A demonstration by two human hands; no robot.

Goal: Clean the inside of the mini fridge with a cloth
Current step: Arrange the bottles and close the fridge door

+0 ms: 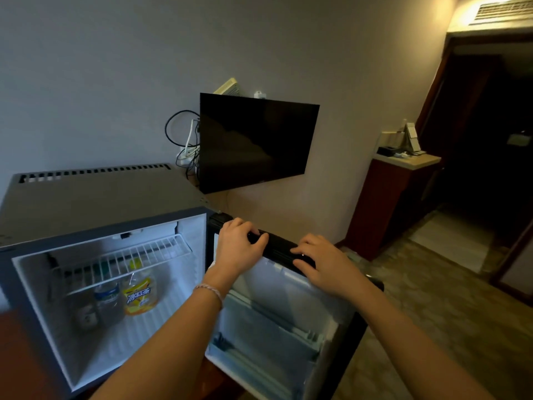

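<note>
A grey mini fridge (95,194) stands open at the lower left, its white inside lit. Its door (288,321) swings out to the right, with its white inner shelves facing me. My left hand (239,243) grips the door's black top edge near the hinge, fingers curled over it. My right hand (323,262) rests on the same edge further right, fingers curled over the top. Inside, under a white wire shelf (124,261), stand a yellow drink bottle (140,290), a water bottle (108,301) and a darker bottle (85,313). No cloth is in view.
A black TV (256,140) hangs on the wall behind the fridge, with cables (187,145) beside it. A brown cabinet (389,203) with small items on top stands at the right, next to a dark doorway (484,134). Patterned floor lies to the right.
</note>
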